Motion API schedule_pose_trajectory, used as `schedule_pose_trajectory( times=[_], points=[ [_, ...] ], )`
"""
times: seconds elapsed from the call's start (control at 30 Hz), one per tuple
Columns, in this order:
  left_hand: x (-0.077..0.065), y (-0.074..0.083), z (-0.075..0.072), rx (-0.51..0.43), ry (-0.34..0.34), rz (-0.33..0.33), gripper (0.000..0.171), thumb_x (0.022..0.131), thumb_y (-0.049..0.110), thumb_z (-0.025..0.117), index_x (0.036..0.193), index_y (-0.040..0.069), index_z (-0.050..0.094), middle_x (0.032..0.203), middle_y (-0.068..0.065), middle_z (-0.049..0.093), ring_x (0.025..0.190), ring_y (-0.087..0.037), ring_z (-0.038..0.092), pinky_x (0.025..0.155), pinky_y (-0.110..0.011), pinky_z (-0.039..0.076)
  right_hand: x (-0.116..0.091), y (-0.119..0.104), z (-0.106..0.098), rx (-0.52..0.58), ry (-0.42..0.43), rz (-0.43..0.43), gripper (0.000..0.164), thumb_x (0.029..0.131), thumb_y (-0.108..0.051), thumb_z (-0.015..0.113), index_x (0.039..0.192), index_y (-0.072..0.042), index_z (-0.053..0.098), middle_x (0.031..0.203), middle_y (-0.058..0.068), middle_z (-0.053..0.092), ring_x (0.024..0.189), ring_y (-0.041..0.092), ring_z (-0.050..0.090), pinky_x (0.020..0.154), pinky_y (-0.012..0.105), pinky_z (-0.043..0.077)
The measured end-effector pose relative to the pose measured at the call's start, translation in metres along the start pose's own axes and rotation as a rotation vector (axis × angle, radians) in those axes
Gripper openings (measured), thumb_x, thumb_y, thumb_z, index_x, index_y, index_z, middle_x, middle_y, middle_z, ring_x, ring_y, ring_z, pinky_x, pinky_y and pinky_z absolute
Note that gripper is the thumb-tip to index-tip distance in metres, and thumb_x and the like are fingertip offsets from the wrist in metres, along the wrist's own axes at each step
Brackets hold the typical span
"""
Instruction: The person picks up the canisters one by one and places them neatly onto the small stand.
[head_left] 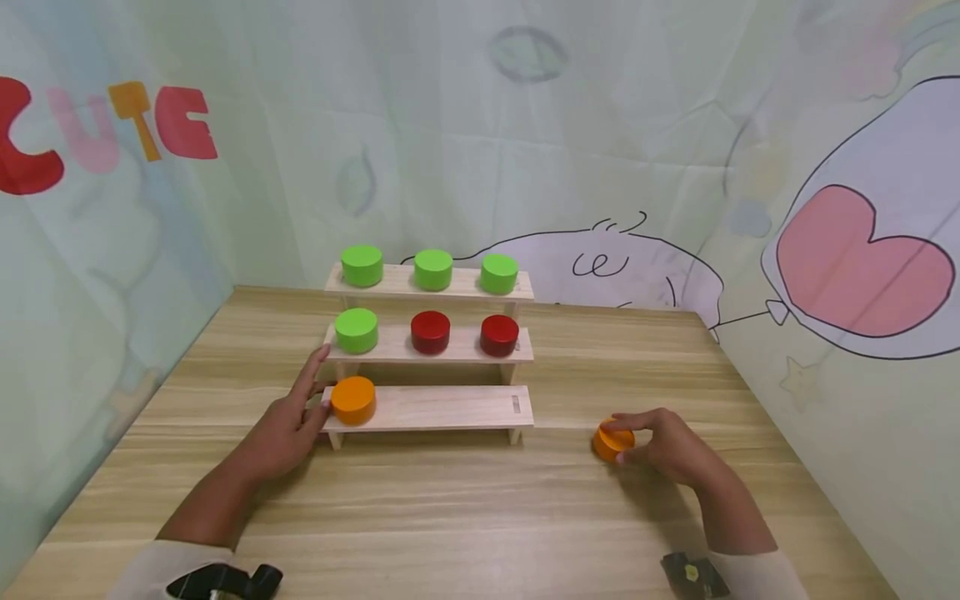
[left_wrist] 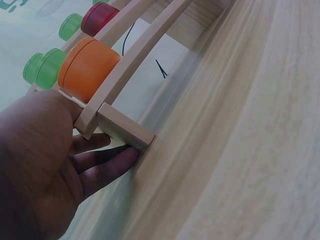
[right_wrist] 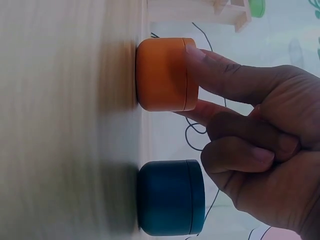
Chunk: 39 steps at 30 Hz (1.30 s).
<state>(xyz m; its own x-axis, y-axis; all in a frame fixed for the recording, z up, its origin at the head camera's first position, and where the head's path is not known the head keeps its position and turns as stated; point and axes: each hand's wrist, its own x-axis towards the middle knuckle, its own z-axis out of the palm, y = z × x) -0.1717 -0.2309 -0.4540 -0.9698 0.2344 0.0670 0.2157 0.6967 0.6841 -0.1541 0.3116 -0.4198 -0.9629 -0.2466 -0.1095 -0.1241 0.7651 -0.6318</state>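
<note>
My right hand (head_left: 667,450) pinches an orange lidded pot (head_left: 609,443) by its upper rim, at table level right of the shelves. In the right wrist view the pot's rounded base (right_wrist: 162,75) is close to the tabletop, and the last fingers are curled in. My left hand (head_left: 281,429) is at the left end of the front wooden shelf (head_left: 442,408), thumb by the board's end and fingers under it against the leg (left_wrist: 125,125). Its index finger reaches the middle shelf's (head_left: 390,342) left end. Another orange pot (head_left: 353,401) stands beside the thumb.
A dark blue pot (right_wrist: 172,197) stands near the held one in the right wrist view. The middle shelf carries a green pot (head_left: 356,331) and two red pots (head_left: 430,332). Green pots (head_left: 432,270) line the back shelf (head_left: 468,283). Printed curtains (head_left: 450,167) surround the wooden table (head_left: 465,517).
</note>
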Motion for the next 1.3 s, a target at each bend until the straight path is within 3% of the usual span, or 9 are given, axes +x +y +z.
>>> schedule_pose_trajectory(
  times=[0.33, 0.57, 0.63, 0.73, 0.9, 1.13, 1.3],
  points=[
    [0.000, 0.001, 0.001, 0.000, 0.005, 0.012, 0.075, 0.107, 0.025, 0.037, 0.153, 0.047, -0.018, 0.150, -0.034, 0.040, 0.131, -0.054, 0.048, 0.104, -0.069, 0.036, -0.001, 0.003, 0.001, 0.010, 0.003, -0.017, 0.045, 0.077, -0.009, 0.083, 0.120, -0.020, 0.074, 0.132, 0.013, 0.066, 0.132, 0.041, 0.053, 0.112, 0.062, 0.033],
    [0.000, 0.001, 0.001, -0.001, 0.002, 0.016, 0.076, 0.107, 0.023, 0.038, 0.154, 0.046, -0.017, 0.151, -0.033, 0.040, 0.133, -0.054, 0.045, 0.105, -0.069, 0.035, -0.002, 0.006, 0.002, -0.027, 0.063, -0.056, 0.041, 0.079, -0.016, 0.082, 0.119, -0.024, 0.074, 0.131, 0.010, 0.067, 0.131, 0.037, 0.055, 0.109, 0.058, 0.039],
    [-0.001, 0.001, 0.000, 0.002, 0.004, 0.016, 0.077, 0.107, 0.022, 0.039, 0.154, 0.046, -0.017, 0.151, -0.033, 0.040, 0.133, -0.054, 0.045, 0.105, -0.069, 0.035, -0.002, 0.006, 0.002, -0.036, 0.085, -0.067, 0.041, 0.080, -0.020, 0.082, 0.119, -0.026, 0.074, 0.131, 0.010, 0.067, 0.130, 0.036, 0.056, 0.104, 0.055, 0.045],
    [-0.002, 0.002, -0.001, 0.004, 0.007, 0.019, 0.077, 0.107, 0.022, 0.039, 0.154, 0.045, -0.017, 0.150, -0.033, 0.040, 0.132, -0.054, 0.046, 0.105, -0.070, 0.035, -0.002, 0.005, 0.002, -0.041, 0.118, -0.083, 0.041, 0.081, -0.024, 0.081, 0.121, -0.027, 0.073, 0.132, 0.009, 0.067, 0.128, 0.034, 0.058, 0.090, 0.040, 0.054],
    [-0.002, 0.002, -0.001, 0.003, 0.005, 0.012, 0.076, 0.107, 0.023, 0.038, 0.154, 0.047, -0.017, 0.150, -0.033, 0.040, 0.132, -0.054, 0.046, 0.105, -0.070, 0.035, -0.001, 0.004, 0.002, 0.040, 0.206, -0.144, 0.042, 0.083, -0.025, 0.079, 0.123, -0.021, 0.072, 0.133, 0.011, 0.066, 0.122, 0.033, 0.062, 0.070, 0.024, 0.056],
    [-0.002, 0.001, 0.001, 0.008, 0.004, 0.013, 0.075, 0.107, 0.025, 0.038, 0.153, 0.047, -0.018, 0.149, -0.033, 0.041, 0.130, -0.054, 0.048, 0.103, -0.070, 0.036, -0.003, -0.003, 0.003, 0.146, 0.374, -0.231, 0.042, 0.085, -0.024, 0.078, 0.126, -0.020, 0.071, 0.136, 0.012, 0.064, 0.115, -0.010, 0.056, 0.066, 0.025, 0.058],
    [-0.002, 0.002, 0.000, 0.017, 0.007, 0.006, 0.075, 0.108, 0.025, 0.037, 0.153, 0.047, -0.018, 0.150, -0.033, 0.041, 0.131, -0.055, 0.047, 0.104, -0.070, 0.036, -0.003, -0.008, 0.004, 0.199, 0.442, -0.296, 0.041, 0.086, -0.015, 0.077, 0.126, -0.015, 0.070, 0.137, 0.018, 0.062, 0.110, -0.015, 0.057, 0.057, 0.022, 0.055]
  ],
)
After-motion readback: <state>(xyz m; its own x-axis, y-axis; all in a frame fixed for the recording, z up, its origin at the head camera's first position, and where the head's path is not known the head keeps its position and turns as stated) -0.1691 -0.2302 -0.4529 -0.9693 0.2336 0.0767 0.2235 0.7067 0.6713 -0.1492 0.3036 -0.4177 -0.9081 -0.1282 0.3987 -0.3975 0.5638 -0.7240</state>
